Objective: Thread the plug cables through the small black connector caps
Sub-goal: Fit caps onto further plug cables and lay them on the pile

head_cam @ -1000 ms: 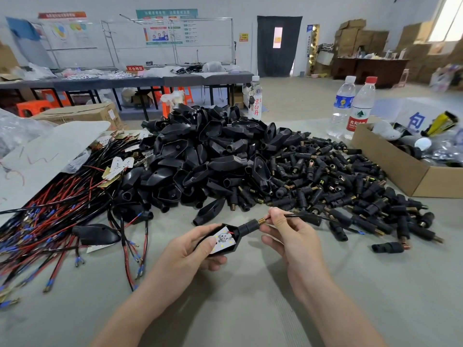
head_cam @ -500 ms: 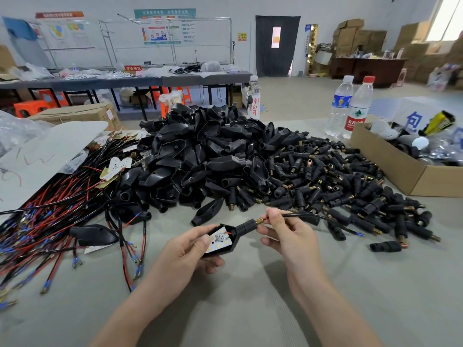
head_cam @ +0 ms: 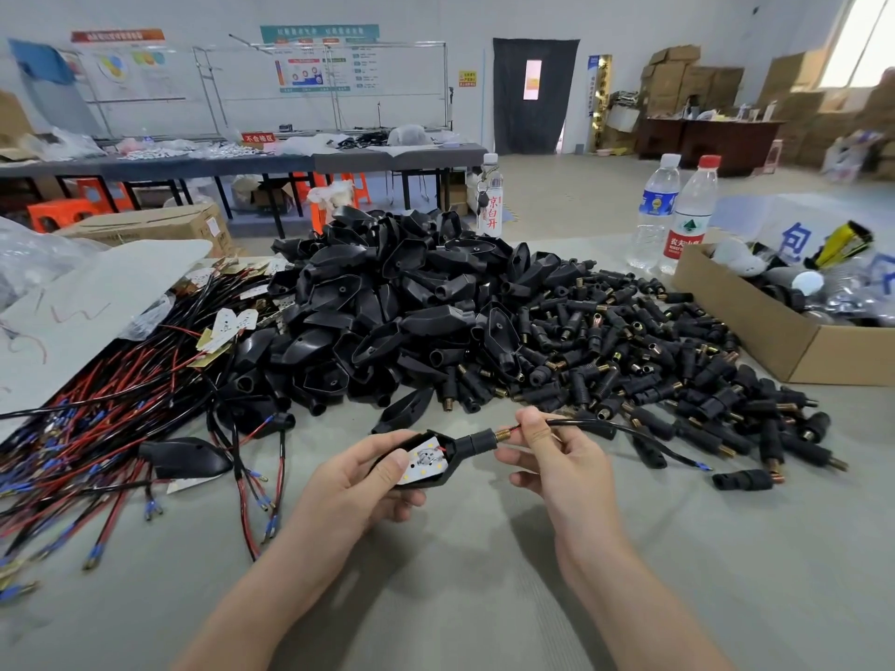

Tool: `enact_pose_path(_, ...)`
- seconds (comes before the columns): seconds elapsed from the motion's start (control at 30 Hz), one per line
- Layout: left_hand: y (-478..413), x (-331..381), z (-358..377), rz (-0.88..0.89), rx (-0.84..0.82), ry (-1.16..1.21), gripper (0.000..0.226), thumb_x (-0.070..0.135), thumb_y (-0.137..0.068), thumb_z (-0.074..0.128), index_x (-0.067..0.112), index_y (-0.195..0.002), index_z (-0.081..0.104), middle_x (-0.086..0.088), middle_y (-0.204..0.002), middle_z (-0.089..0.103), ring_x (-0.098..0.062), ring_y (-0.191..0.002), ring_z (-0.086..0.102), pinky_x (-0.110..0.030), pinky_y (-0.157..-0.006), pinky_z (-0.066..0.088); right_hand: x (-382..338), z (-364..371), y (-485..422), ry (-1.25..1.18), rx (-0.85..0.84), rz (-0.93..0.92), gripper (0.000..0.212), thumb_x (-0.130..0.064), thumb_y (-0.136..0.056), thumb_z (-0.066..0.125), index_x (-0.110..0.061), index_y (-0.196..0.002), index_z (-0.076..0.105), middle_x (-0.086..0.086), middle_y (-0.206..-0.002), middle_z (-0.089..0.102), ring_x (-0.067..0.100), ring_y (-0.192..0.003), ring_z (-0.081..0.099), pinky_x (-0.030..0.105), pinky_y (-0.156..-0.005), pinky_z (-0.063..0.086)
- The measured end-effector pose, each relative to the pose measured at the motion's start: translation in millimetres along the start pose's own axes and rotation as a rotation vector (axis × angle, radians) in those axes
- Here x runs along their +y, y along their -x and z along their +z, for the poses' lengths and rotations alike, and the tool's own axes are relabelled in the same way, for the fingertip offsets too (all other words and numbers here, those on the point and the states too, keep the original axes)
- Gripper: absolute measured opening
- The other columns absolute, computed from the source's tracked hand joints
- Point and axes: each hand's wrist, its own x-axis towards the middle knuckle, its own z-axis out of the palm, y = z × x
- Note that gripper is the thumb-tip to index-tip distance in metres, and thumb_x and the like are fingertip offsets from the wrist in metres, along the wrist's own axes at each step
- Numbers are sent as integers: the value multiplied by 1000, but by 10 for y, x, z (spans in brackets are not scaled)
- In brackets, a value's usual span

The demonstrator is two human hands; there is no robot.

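Note:
My left hand [head_cam: 358,481] grips a black housing [head_cam: 426,464] that holds a white LED board, low in the middle of the view. A small black connector cap [head_cam: 477,444] with a brass threaded tip sits on the housing's neck. My right hand [head_cam: 552,452] pinches the red and black cable [head_cam: 629,431] just past the brass tip. The cable runs out to the right and ends in a blue terminal on the table. Behind lies a heap of black housings [head_cam: 397,302], with a spread of connector caps [head_cam: 654,360] to its right.
A bundle of red and black cables [head_cam: 97,428] with blue terminals lies at the left, one finished housing [head_cam: 181,457] on it. An open cardboard box [head_cam: 784,341] stands at the right, two water bottles [head_cam: 678,215] behind it. The grey table [head_cam: 460,598] stretches toward me.
The hands hold the same housing and cable. More red wire shows between the brass tip and my right fingers; the cable has shifted slightly to the right.

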Motion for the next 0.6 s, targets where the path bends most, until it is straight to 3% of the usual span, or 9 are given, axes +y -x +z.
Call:
enact_pose_path(0.17,11,32,58,-23,66,72,36,20,-88,63,5,-121,66,-18,-93,74,-21,-67,64,-26,-57,53,-7,-10,47,2,-12,21,22,-27,-98,60,-6,-95,67,-1,-77,77,15,-70,75,19,-51,54)
enact_pose_path(0.27,62,128,164,-125,195,371,45,29,-82,67,0,-117,63,-16,-92,71,-19,-63,62,-26,-57,54,-11,26,134,-13,-21,49,27,-30,-97,61,-4,-97,68,3,-81,78,17,-75,76,19,-55,55)
enact_pose_path(0.37,185,178,282,-144,218,673,54,37,-73,72,0,-112,64,-15,-99,73,-20,-73,70,-28,-64,58,21,199,298,-54,-38,79,28,-28,-96,62,-1,-97,69,8,-85,78,19,-78,76,20,-58,57)
enact_pose_path(0.5,376,91,448,-76,173,641,40,22,-79,70,-7,-106,67,-20,-92,73,-23,-80,72,-29,-68,59,147,549,626,-21,-137,98,24,-25,-94,65,-4,-90,76,5,-77,77,10,-65,72,15,-55,53)
enact_pose_path(0.6,470,67,350,-32,246,568,21,12,-87,64,-4,-98,71,-24,-96,74,-30,-87,74,-31,-68,60,221,725,819,59,-235,58,23,-29,-97,62,-16,-91,81,2,-83,78,10,-75,73,13,-58,50)
